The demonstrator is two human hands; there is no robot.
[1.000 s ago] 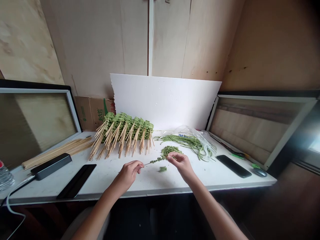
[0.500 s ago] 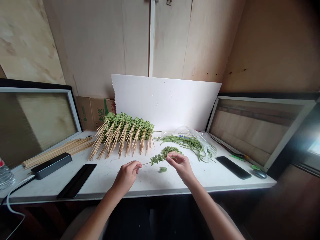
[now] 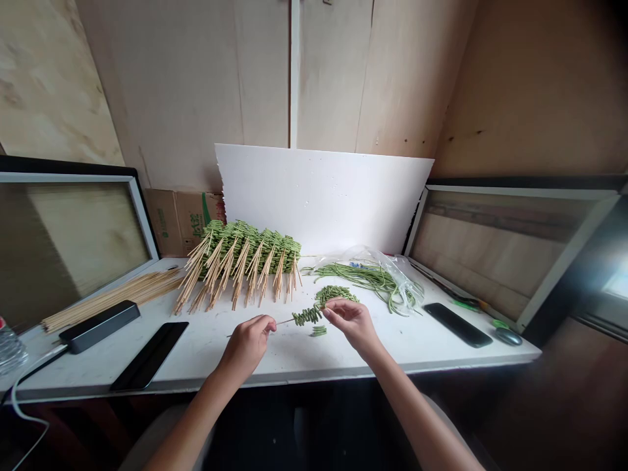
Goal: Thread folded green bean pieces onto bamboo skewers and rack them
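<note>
My left hand [image 3: 252, 341] is closed around the bare end of a thin bamboo skewer [image 3: 284, 321]. Short cut pieces of green bean [image 3: 307, 316] are threaded side by side along its right part. At the skewer's far end my right hand [image 3: 347, 319] pinches with thumb and fingertips; a bean piece seems to be between them, mostly hidden. Just below the skewer a few cut bean pieces [image 3: 319, 331] lie together on the white table [image 3: 294, 363]. Behind my right hand sits a heap of cut beans [image 3: 336, 292].
Finished bean skewers [image 3: 245, 252] are stacked at the back left, beside loose bamboo skewers [image 3: 118, 297]. Long whole beans [image 3: 363, 278] lie by a clear plastic bag [image 3: 400, 278]. A black phone [image 3: 457, 325], a mouse [image 3: 508, 336], a dark flat slab [image 3: 150, 355] and a black box [image 3: 101, 322] flank my hands.
The threaded beans have turned slightly on the skewer and shifted a little left in view. My right hand stays at the skewer's end. The camera view has moved slightly.
</note>
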